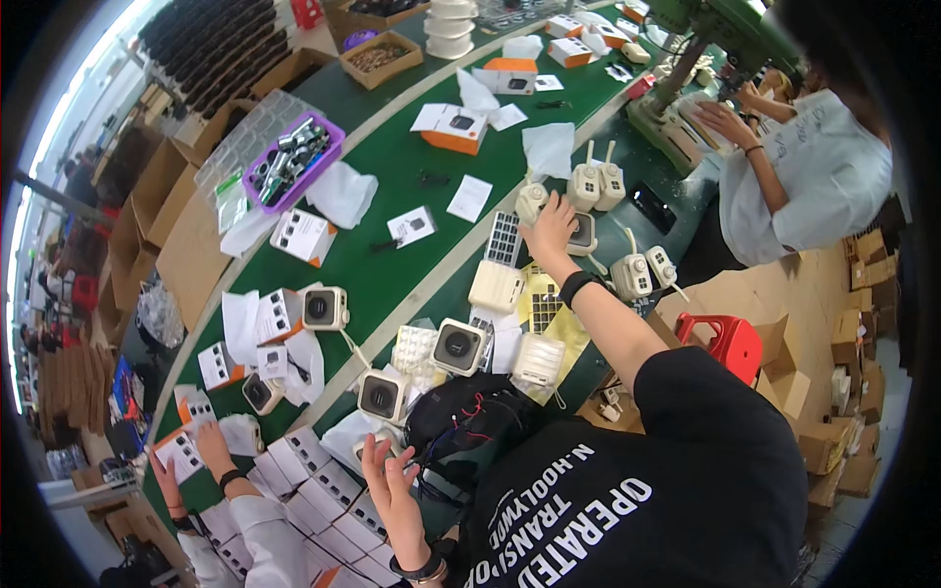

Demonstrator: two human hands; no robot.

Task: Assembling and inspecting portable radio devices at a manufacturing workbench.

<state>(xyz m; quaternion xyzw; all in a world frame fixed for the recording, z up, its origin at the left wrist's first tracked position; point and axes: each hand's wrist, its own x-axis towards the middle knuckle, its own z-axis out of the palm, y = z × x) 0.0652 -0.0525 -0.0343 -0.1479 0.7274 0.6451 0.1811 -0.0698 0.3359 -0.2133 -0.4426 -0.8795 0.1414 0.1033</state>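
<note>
My right hand (551,233) reaches out over the dark green bench, fingers curled against a small cream device with a strap loop (531,204). Right beside that hand stands another cream device with a round dark front (582,233), partly hidden by it. My left hand (390,490) is raised near my body, fingers spread, holding nothing. Close to it are a black bag with red cords (470,416) and a cream device with a round grille (382,395). More cream devices, such as the round-fronted one (458,346), lie between my hands, near a sheet of dark square pads (504,239).
A co-worker's hands (211,449) handle a white box at lower left, above stacked printed boxes (319,495). Another person in a white shirt (814,176) works at a green machine (667,127). A purple basket of metal parts (294,162) and a red plastic container (720,343) stand nearby.
</note>
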